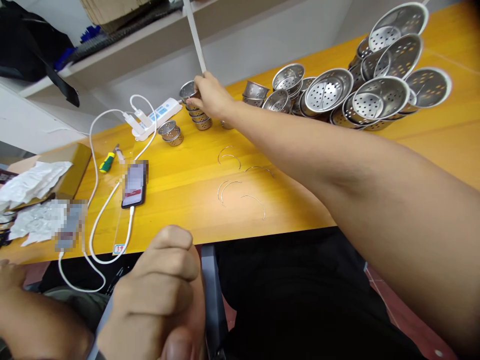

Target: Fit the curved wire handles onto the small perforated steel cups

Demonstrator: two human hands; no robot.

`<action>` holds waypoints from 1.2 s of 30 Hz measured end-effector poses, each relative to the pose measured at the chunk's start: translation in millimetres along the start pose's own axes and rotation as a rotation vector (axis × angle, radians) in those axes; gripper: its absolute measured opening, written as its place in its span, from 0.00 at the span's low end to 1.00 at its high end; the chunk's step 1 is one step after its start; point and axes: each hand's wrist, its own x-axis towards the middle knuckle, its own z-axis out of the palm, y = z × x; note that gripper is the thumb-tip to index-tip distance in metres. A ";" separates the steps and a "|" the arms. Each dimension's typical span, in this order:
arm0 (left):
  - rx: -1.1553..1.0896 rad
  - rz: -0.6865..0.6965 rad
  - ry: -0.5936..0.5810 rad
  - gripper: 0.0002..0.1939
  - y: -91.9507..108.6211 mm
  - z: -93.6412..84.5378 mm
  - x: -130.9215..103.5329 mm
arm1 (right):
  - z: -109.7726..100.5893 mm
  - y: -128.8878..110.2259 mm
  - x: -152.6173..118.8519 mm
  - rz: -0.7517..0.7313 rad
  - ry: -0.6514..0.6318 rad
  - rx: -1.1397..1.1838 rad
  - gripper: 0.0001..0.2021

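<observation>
My right hand stretches across the table and pinches the rim of a perforated metal cup on top of a small stack. Beneath it in that stack are more such cups. Closer to me, my left hand is curled into a fist above my lap. Whatever it may hold is hidden by the fingers. Several thin curved wires lie scattered on the wooden table. Left of the pinched stack stands a short stack of small perforated cups.
Large perforated strainers crowd the table's right rear. On the left are a power strip with white cables, a phone, a screwdriver and a cardboard box. A co-worker's arm shows at lower left.
</observation>
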 end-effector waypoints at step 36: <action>-0.101 -0.295 -0.058 0.38 -252.8 68.6 194.4 | -52.2 -26.9 -99.9 -0.095 -0.028 0.252 0.29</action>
